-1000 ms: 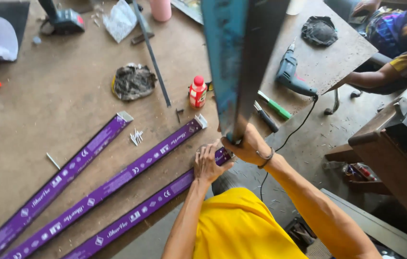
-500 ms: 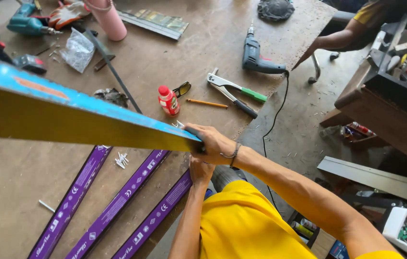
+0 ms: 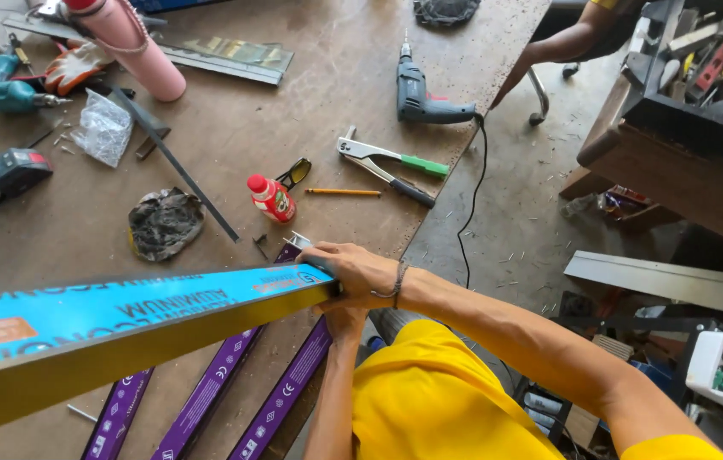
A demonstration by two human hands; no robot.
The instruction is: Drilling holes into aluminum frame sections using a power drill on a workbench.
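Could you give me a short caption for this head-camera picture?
Right hand grips the end of a long blue-filmed metal profile above purple strips on a cluttered workbench.

A workshop: scarred workbench [image 3: 234, 128], corded drill [image 3: 419, 92], rivet pliers [image 3: 387, 162], tool tray [image 3: 702, 68].

A brown wooden table [image 3: 234, 102], scuffed and dusty, carries three purple-wrapped strips [image 3: 208, 396] lying side by side at its near edge. Near them stand a small red bottle [image 3: 271, 198], a crumpled dark rag [image 3: 164, 223] and a pencil [image 3: 343, 192]. A hand riveter [image 3: 387, 163] and a corded drill [image 3: 419, 95] lie toward the right edge. A pink cylinder [image 3: 136, 51], a plastic bag [image 3: 103, 128] and a teal drill [image 3: 4, 92] lie farther back.
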